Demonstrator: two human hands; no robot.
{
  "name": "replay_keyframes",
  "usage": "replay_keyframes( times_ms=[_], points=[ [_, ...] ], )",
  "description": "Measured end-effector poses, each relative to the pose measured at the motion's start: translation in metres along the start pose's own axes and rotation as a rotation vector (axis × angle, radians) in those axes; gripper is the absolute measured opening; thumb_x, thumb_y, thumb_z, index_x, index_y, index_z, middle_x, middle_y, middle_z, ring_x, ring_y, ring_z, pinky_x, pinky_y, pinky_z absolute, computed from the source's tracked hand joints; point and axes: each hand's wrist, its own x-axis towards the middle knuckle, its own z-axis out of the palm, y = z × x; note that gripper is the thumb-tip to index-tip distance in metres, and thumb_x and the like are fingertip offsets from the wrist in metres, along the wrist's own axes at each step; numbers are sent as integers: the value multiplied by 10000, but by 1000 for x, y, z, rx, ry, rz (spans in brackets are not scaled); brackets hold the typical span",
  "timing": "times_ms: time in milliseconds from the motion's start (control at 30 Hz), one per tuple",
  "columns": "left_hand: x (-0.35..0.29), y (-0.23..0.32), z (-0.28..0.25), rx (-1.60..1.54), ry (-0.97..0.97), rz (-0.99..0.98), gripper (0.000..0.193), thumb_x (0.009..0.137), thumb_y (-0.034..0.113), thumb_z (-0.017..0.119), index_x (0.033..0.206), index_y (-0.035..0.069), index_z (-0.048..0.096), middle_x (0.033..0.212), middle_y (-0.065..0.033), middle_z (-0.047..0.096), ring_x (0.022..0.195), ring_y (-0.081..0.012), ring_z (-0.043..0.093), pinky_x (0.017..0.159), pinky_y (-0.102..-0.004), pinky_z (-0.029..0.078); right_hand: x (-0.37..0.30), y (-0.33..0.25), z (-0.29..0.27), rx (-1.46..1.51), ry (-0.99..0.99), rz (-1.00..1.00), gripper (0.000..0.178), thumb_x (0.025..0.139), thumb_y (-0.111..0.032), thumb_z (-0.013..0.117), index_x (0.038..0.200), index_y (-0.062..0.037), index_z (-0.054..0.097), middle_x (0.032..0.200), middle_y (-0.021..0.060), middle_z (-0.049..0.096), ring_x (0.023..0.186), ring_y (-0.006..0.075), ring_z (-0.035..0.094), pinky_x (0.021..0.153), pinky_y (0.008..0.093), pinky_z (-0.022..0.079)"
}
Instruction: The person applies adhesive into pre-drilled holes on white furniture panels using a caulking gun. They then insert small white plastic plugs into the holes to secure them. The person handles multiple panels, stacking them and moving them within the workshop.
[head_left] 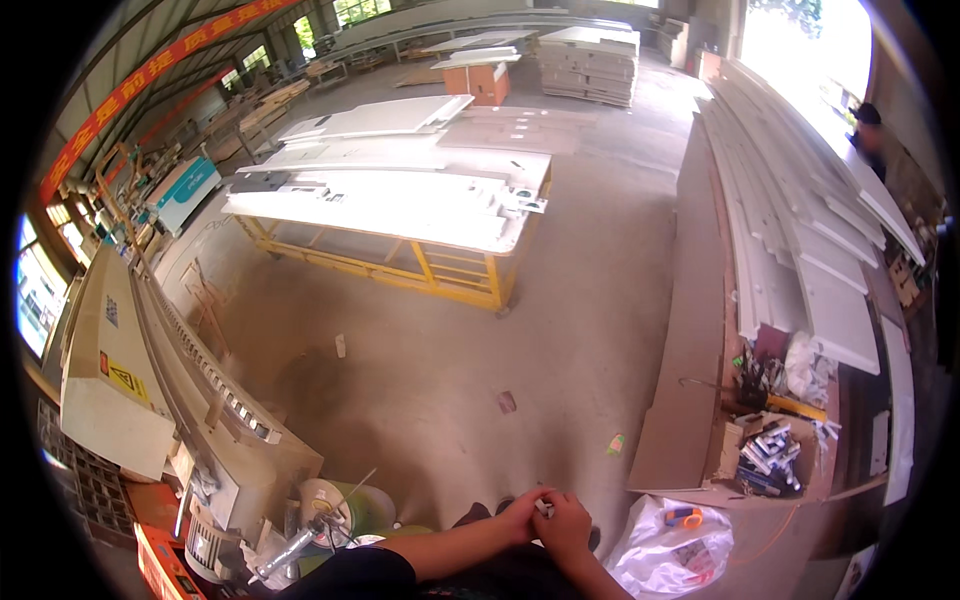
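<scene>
Close in front of my body, my left hand (521,516) and my right hand (567,524) meet with fingers curled together. Between them shows a small pale object (544,508), mostly hidden by the fingers, so its kind cannot be made out. A white plastic bag (672,552) lies to the right of my right hand, with an orange-handled item (684,518) on top. To the left of my left forearm stand a round green-and-white bucket (372,508) and a silver caulking-gun-like tool (288,553).
A long machine (115,370) with a beige cover runs along the left. Ahead stands a yellow-framed table (425,265) bearing white panels. On the right, a long bench holds white boards (765,230) and a cardboard box (730,450) of small items. A person (868,140) is at far right.
</scene>
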Motion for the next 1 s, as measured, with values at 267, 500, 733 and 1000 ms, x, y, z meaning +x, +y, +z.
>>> replay_keyframes(
  times_ms=[267,500,733,1000],
  points=[
    [-5,91,-29,-12,-161,96,224,914,362,526,981,173,625,1013,-31,623,907,-204,604,780,-358,478,95,-55,18,70,-185,-152,237,777,-272,738,921,-97,672,896,110,647,829,329,646,715,427,523],
    [38,182,13,-37,5,247,208,879,314,528,993,165,617,1012,-34,620,919,-203,594,771,-377,450,223,-45,32,315,-158,-233,227,800,-252,733,865,-46,664,860,121,659,804,291,650,720,378,521],
    [107,326,125,134,29,305,211,860,238,519,983,89,604,901,-41,615,786,-162,582,638,-308,432,422,0,-15,1066,-501,583,202,817,-99,576,1010,-43,594,839,89,604,671,200,609,539,313,495],
    [179,483,314,525,-33,483,252,924,276,572,1070,72,559,810,-38,605,654,-133,552,507,-264,407,618,53,-118,1460,-379,437,321,895,-59,546,1199,-38,446,1033,152,574,868,284,600,716,423,521]
  ],
)
